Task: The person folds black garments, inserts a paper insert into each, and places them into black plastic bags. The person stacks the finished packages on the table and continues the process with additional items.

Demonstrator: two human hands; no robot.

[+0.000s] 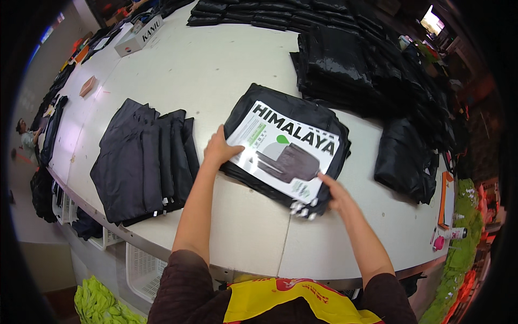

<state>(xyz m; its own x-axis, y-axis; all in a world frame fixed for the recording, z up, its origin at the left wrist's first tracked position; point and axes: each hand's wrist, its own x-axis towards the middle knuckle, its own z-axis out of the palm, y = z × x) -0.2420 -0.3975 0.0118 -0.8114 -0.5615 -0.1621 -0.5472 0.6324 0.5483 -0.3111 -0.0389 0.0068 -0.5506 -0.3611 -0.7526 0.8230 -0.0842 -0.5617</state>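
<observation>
A folded black garment (294, 116) lies on the white table (216, 70) in front of me, with a white printed card insert (280, 151) lying on top of it. My left hand (218, 148) presses on the card's left edge. My right hand (334, 194) grips the garment's near right corner, next to several small tags. Both forearms reach in from the lower edge.
A fanned stack of folded black garments (143, 162) lies to the left. Piles of black bagged garments (345, 65) fill the back and right. A white box (139, 36) sits far left. White baskets (143, 270) stand below the table edge. A person (24, 137) stands far left.
</observation>
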